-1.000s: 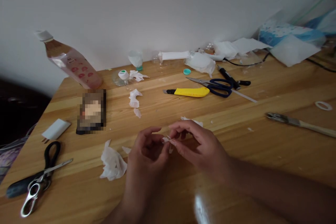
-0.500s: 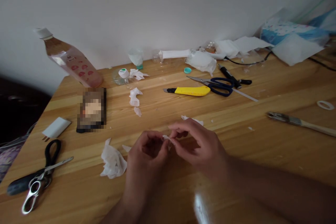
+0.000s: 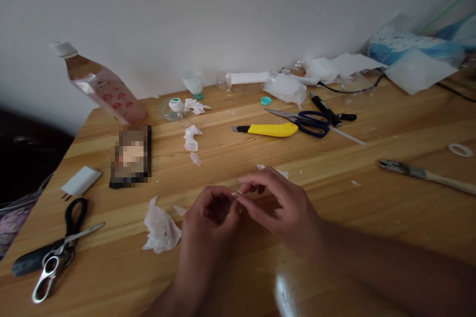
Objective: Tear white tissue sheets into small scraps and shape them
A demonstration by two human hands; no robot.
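Note:
Low over the wooden table, my left hand [image 3: 210, 220] pinches a small whitish piece [image 3: 235, 195] between thumb and forefinger. My right hand [image 3: 284, 208] meets it from the right, its thumb and forefinger closed at the same piece. Fingers partly hide the piece, and its material cannot be made out. Left of my left hand lies crumpled white tissue [image 3: 160, 228]. Another scrap of tissue [image 3: 278, 172] shows just behind my right hand. Farther back are a yellow utility knife [image 3: 273, 130] and dark-handled scissors [image 3: 314, 123].
At the left are a tilted pink bottle [image 3: 111, 96], a pixelated phone-like object [image 3: 132, 156], a white charger [image 3: 82, 181] and keys with a clip [image 3: 50, 272]. A brush [image 3: 424, 173] and a white ring [image 3: 460, 150] lie right. Plastic and paper line the wall.
The fingertips have shifted slightly around the small piece, and less of it shows between them. The objects on the table have not moved apart from a slight shift of the view.

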